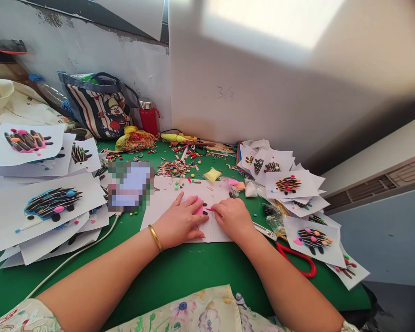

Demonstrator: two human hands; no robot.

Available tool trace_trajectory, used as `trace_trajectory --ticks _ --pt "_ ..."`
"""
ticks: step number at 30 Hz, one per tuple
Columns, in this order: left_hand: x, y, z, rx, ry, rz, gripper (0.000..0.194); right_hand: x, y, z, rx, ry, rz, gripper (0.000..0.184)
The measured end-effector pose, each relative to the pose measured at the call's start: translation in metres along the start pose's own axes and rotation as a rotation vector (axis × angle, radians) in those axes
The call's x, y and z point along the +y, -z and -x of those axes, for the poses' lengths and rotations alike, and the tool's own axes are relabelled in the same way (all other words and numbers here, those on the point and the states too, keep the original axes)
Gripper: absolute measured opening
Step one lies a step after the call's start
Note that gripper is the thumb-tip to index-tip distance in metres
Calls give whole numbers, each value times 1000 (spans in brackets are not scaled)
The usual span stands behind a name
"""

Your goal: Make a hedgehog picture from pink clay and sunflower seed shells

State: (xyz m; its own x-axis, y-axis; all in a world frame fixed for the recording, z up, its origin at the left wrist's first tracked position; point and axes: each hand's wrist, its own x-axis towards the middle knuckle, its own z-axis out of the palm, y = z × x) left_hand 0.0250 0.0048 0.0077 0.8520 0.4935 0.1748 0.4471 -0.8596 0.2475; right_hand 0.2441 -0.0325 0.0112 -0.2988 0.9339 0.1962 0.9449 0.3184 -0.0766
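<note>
My left hand (pixel 181 221) lies flat on a white sheet of paper (pixel 150 221), its fingers spread over a pink clay shape (pixel 197 203). Small black ovals show at that shape's right edge, and the rest of it is partly hidden by my fingers. Close by on the right, my right hand (pixel 233 219) is closed in a pinch on a small magenta clay piece (pixel 209 210), whose tip points toward the shape. Just behind the sheet lie lumps of pink and orange clay (pixel 235 184), white clay (pixel 251 188) and a yellow packet (pixel 212 174).
Stacks of paper with seed-spined hedgehog pictures stand left (pixel 51 207) and right (pixel 316 240). Red-handled scissors (pixel 309 269) lie beside my right forearm. A blurred phone (pixel 129 186) trails a white cable (pixel 86 244). Loose seeds (pixel 173 168), a striped bag (pixel 93 106) and a red bottle (pixel 148 117) are behind.
</note>
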Motion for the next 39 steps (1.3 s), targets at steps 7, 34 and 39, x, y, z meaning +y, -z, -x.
trace_trajectory --ticks 7,34,39 --pt "-4 -2 -2 43 44 12 59 1 8 3 -26 60 -41 18" --pt "-8 -7 -3 -2 27 8 55 -13 -1 1 -57 30 18 15" --pt "-7 -2 -3 31 20 11 52 -10 3 2 -124 -15 -32 16"
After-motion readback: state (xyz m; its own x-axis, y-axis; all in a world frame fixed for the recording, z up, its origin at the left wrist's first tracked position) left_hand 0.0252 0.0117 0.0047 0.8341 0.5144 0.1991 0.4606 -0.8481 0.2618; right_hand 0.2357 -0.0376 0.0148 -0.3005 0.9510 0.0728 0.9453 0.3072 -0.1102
